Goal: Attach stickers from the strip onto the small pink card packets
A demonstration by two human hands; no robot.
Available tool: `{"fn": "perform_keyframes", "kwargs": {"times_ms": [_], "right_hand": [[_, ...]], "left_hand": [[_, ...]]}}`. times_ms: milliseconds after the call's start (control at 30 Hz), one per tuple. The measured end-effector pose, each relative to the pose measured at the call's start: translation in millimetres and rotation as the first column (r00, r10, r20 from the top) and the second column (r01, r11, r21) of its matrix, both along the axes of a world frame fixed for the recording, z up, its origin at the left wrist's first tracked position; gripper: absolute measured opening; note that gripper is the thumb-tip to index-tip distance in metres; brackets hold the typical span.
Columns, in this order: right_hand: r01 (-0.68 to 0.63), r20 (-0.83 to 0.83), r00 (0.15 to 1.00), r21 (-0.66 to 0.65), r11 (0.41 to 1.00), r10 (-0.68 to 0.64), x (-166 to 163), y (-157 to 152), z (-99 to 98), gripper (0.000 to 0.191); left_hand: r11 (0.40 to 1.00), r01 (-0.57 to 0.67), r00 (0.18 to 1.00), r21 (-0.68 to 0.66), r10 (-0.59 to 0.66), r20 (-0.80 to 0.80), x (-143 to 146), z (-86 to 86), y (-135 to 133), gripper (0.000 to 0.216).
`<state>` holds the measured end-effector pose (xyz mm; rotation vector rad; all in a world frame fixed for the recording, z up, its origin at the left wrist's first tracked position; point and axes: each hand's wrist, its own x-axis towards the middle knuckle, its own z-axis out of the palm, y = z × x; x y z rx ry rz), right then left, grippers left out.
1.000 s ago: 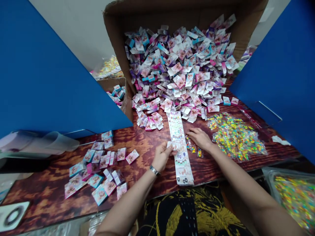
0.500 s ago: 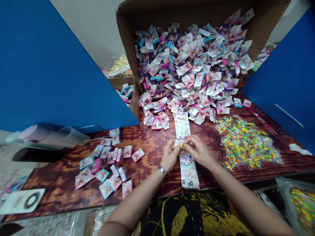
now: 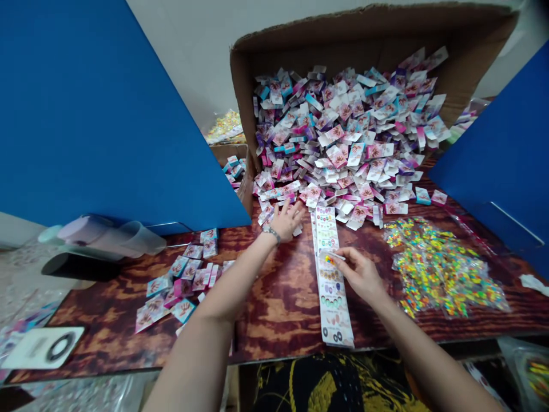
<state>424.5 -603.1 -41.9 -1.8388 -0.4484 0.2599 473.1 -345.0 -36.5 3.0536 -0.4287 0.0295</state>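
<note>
My left hand is stretched out with its fingers spread, over the near left edge of a heap of small printed cardboard boxes. Nothing shows in its grasp. Between the thumb and fingers of my right hand is a small clear packet with yellow and orange bits, plus what looks like a white folded edge. Directly below it lies a long stack of printed paper strips with coloured oval pictures. Many boxes in the heap have raised flaps.
A large carton lies on its side behind the heap. Filled packets are piled at right, and closed boxes at left. Blue panels flank the wooden table. Plastic cups and a white phone-like object are far left.
My left hand has left the packet and moved up and left to the box heap, its fingers spreading. My right hand keeps the packet over the strips. The view has shifted slightly.
</note>
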Motion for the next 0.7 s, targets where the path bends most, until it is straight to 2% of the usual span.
{"fn": "perform_keyframes", "kwargs": {"times_ms": [67,133,200,367,533,700], "right_hand": [[0.005,0.030,1.000,-0.028,1.000,-0.004,0,-1,2.2,0.022],[0.007,0.034,0.999,-0.041,0.999,-0.005,0,-1,3.8,0.021],[-0.002,-0.002,1.000,-0.010,1.000,0.002,3,0,4.7,0.021],[0.013,-0.068,0.998,0.098,0.995,-0.006,13,7,6.0,0.024],[-0.001,-0.047,0.999,0.065,0.998,0.004,12,13,9.9,0.026],[-0.005,-0.052,0.999,0.065,0.998,0.008,13,15,6.9,0.025]], "left_hand": [[0.986,0.049,0.993,0.156,-0.031,-0.117,19,-0.4,12,0.062],[0.975,0.079,0.986,0.206,-0.046,-0.161,27,-1.0,16,0.045],[0.973,0.096,0.987,0.209,-0.066,-0.144,24,-1.4,13,0.034],[0.972,0.102,0.993,0.214,-0.086,-0.084,-7,-7.0,-1,0.030],[0.973,0.157,0.988,0.168,-0.152,-0.039,-34,-21.8,-7,0.032],[0.985,0.114,0.993,0.132,-0.111,-0.030,-35,-26.9,-7,0.027]]}}
